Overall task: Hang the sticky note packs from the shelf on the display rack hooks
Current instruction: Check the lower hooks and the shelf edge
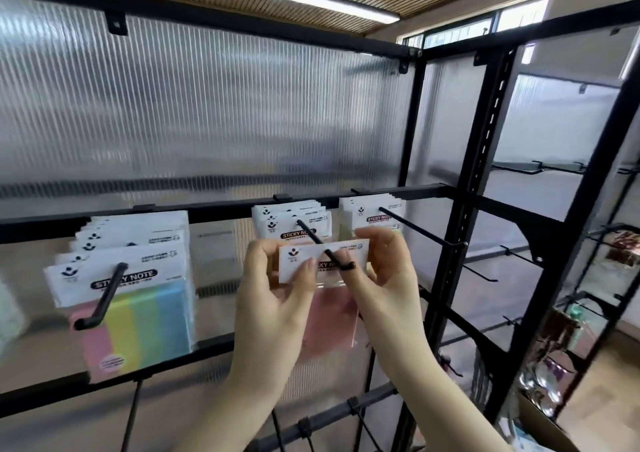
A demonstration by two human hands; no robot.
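A pink sticky note pack (329,316) with a white header card sits on the tip of the middle black hook (323,251). My left hand (277,278) pinches the header's left edge. My right hand (381,264) pinches its right edge, a finger by the hook's upturned end. Behind it on the same hook hang several packs (287,223). The left hook (104,296) carries several multicolour packs (138,299). The right hook (422,226) holds several packs (370,212) near the bar.
The black display rack (446,181) has a ribbed translucent back panel (207,105) and more bare hooks (481,271) lower right. A neighbouring rack with hanging goods (623,251) stands to the right. A cardboard box (540,427) sits on the floor at bottom right.
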